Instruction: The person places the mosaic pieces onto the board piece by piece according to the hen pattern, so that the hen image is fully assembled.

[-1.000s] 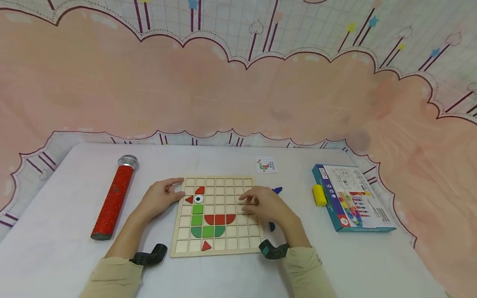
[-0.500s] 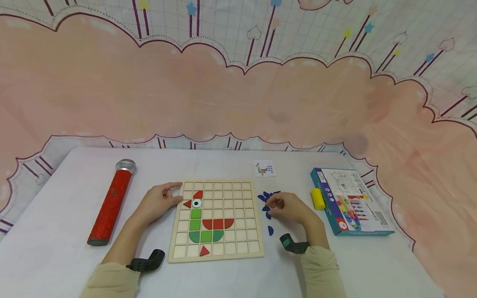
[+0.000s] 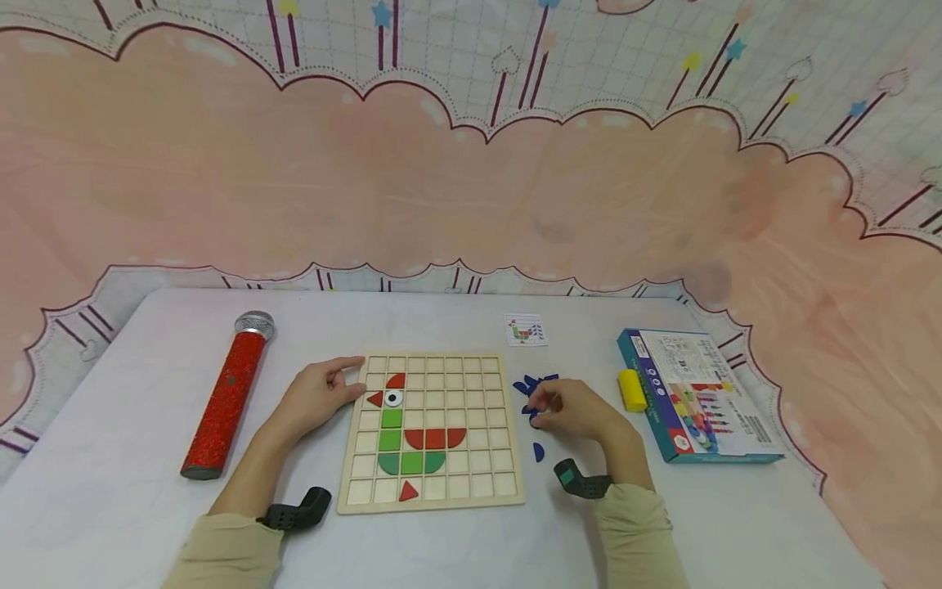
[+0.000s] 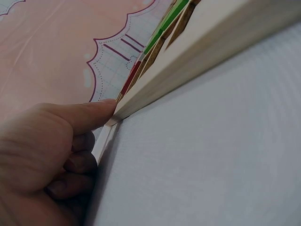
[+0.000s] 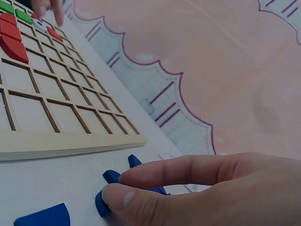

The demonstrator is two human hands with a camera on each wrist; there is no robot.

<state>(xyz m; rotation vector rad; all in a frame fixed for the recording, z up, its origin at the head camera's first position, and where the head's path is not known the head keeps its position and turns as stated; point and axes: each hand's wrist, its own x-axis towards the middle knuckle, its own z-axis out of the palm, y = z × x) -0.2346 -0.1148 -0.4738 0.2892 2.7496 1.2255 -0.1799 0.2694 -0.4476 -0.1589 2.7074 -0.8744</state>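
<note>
A wooden grid board (image 3: 430, 505) lies on the table, with red, green and white eye pieces set in its cells. My left hand (image 3: 320, 397) touches the board's upper left edge with thumb and an outstretched index finger. In the left wrist view, the other fingers are curled under. To the right of the board, my right hand (image 3: 577, 409) pinches a blue half-circle piece (image 5: 100, 205) between thumb and index finger, low over the table. More blue pieces (image 3: 527, 383) lie around the fingertips, partly covered by them. A single blue half-circle (image 3: 539, 451) lies nearer the wrist.
A small picture card (image 3: 526, 330) lies behind the board. At right are a teal puzzle box (image 3: 706, 401) and a yellow cylinder (image 3: 631, 390) against its side. A red microphone (image 3: 226, 401) lies at left. A loose-angled red triangle (image 3: 408, 491) sits in the board's bottom row.
My right hand has left the board's right side and come down at the blue pieces, uncovering cells there. The left hand has stayed at the board's edge.
</note>
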